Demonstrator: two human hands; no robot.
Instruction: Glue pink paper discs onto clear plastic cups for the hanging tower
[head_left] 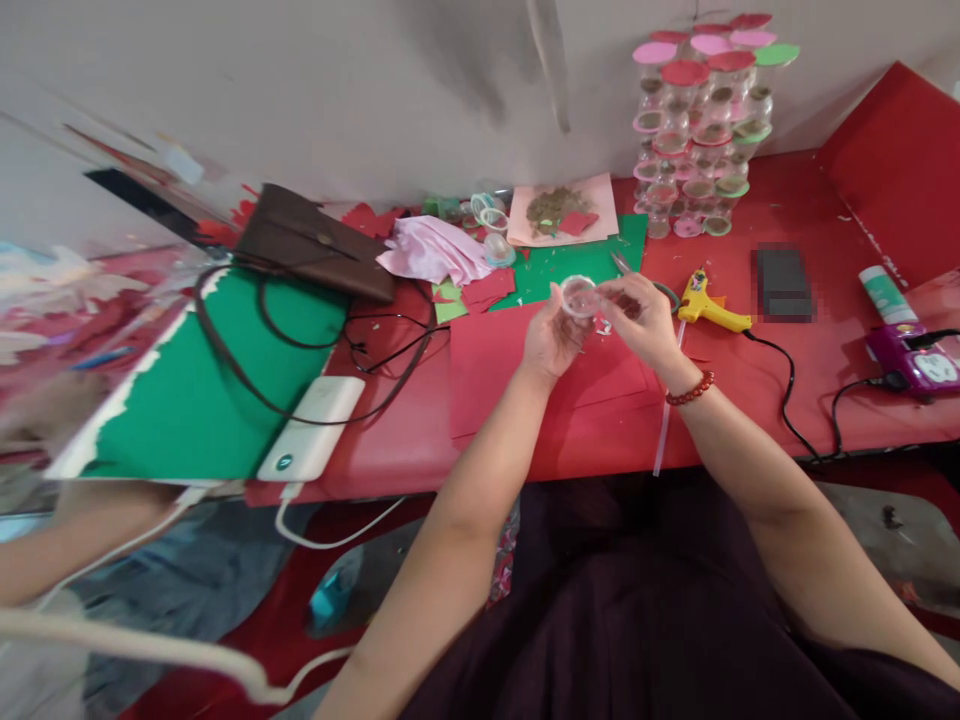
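My left hand (555, 335) is closed round a small clear plastic cup (579, 298), its round mouth tipped up toward me. My right hand (641, 315) is at the cup's right side, thumb and fingers drawn together by the rim. Whatever those fingers pinch is too small to make out. Below both hands lie red paper sheets (510, 370) on the red table. Scissors (621, 262) are partly covered by my right hand. A yellow hot glue gun (709, 305) rests just right of that hand, near a clear glue stick (663, 430).
Behind my hands are a green sheet (555, 270), pink paper with dried bits (562, 212) and pink cloth (435, 250). A stack of joined cups (697, 130) stands at the back. Leftward lie a brown bag (315, 240) and white power bank (315, 425); rightward, a purple power strip (911, 360). Another person's arm (97, 530) shows at left.
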